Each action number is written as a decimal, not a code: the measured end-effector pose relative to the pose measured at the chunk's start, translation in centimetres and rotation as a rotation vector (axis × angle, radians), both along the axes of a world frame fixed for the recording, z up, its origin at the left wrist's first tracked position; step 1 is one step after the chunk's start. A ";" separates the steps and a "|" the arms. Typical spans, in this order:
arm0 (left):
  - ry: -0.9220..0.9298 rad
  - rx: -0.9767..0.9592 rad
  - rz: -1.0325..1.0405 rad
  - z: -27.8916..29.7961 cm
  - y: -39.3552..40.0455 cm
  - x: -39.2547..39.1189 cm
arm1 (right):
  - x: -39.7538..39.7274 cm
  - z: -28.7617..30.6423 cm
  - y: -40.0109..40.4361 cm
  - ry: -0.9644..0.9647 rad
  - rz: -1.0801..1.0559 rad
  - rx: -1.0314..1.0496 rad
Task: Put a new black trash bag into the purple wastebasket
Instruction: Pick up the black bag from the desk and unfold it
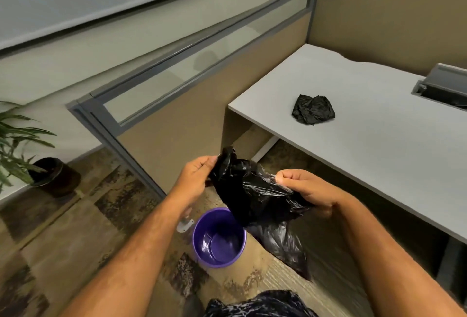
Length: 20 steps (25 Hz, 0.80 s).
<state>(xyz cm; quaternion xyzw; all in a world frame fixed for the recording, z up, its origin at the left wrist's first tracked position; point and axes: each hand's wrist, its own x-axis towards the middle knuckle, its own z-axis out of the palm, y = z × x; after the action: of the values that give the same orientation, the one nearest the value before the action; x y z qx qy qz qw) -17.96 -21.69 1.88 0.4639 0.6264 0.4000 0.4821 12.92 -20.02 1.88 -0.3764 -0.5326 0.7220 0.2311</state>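
Both hands held the bag [255,190] in the air above the floor, a little above and to the right of the bin [219,237], which stood open and unlined on the carpet near the corner of the partition [177,127]. The left hand [194,177] was closed, pinching one upper edge of the plastic between thumb and fingers; the right hand [305,190] was likewise closed on the opposite edge, its thumb pressed against the film. Between them the bag was crumpled and not yet spread, its lower part hanging down past the bin's right rim. The step in hand looked to be finding and parting the mouth of the bag, so the task was at an early stage: nothing was inside the bin. The next move would likely call for rubbing the two layers apart, pulling the hands wider to open the mouth, then lowering the closed end into the bin and folding the edge over the rim. A second wad [313,113] of black plastic lay on the desk [379,144], well apart, and another dark bag [257,305] showed at the bottom edge.
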 end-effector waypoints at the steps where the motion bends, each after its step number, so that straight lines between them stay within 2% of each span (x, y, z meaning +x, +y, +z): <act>1: -0.014 -0.026 -0.043 0.5 0.6 -1.0 | -0.6 0.5 0.0 -0.021 0.020 0.003; 3: 0.017 0.017 -0.041 1.5 1.4 -2.4 | -2.2 1.3 -0.3 -0.074 0.055 0.035; 5: 0.077 0.137 0.206 1.9 1.2 -4.1 | -5.7 1.8 -1.1 -0.139 0.007 0.071; 7: 0.030 0.215 0.434 1.3 -0.9 -5.6 | -10.0 1.1 -2.8 -0.147 -0.250 0.043; 8: -0.037 0.201 0.437 0.3 -2.3 -6.2 | -12.2 0.6 -3.7 -0.102 -0.404 -0.001; 10: -0.144 0.001 0.283 -1.2 -4.8 -6.6 | -15.8 -0.5 -5.3 0.016 -0.571 -0.090; 13: -0.224 -0.348 0.025 -2.7 -4.7 -7.1 | -19.6 -1.2 -7.5 0.035 -0.541 -0.086; 15: -0.289 -0.365 -0.009 -3.5 -3.8 -8.0 | -21.1 -1.5 -8.4 0.008 -0.617 -0.096; 18: -0.305 -0.307 0.197 -4.4 -3.2 -10.9 | -20.7 -1.9 -8.0 0.113 -1.007 -0.288; 20: -0.496 -0.311 0.463 -5.4 -2.9 -13.5 | -17.9 -2.1 -7.0 0.215 -1.365 -0.447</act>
<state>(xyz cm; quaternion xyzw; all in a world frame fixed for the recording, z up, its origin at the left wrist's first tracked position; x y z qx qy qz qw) -31.42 -24.56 -3.47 0.1203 0.6318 0.4989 0.5808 -5.03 -26.99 -0.21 -0.5902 0.0068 0.5414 0.5987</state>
